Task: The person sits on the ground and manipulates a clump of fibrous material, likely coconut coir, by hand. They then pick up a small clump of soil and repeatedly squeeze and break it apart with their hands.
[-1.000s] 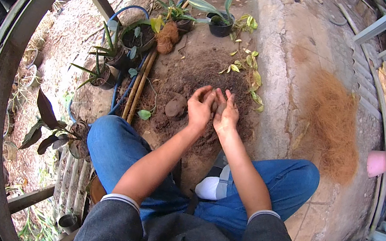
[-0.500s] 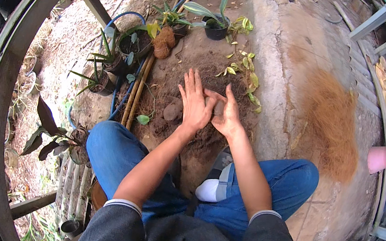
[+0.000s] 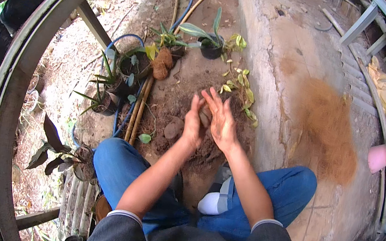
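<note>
My left hand (image 3: 193,124) and my right hand (image 3: 223,127) are cupped toward each other above a heap of dark soil (image 3: 204,158). Between the palms sits a lump of soil (image 3: 206,117), mostly hidden by the fingers. The right hand's fingers are long and stretched, leaning over the lump toward the left fingertips. The left palm faces inward and supports its other side. On the heap, just left of my left hand, rests a rounded ball of soil (image 3: 173,129).
Potted plants (image 3: 131,64) and brown fibre balls (image 3: 162,63) stand at the left, beside bamboo poles and a blue hose. A potted leafy plant (image 3: 211,49) is ahead, with yellow-green cuttings (image 3: 242,89) nearby. Brown fibre (image 3: 328,131) spreads on the concrete at right.
My hands have turned about the soil lump: the left was laid flat across the right palm, and now both palms face each other with fingers pointing away. The view has shifted slightly.
</note>
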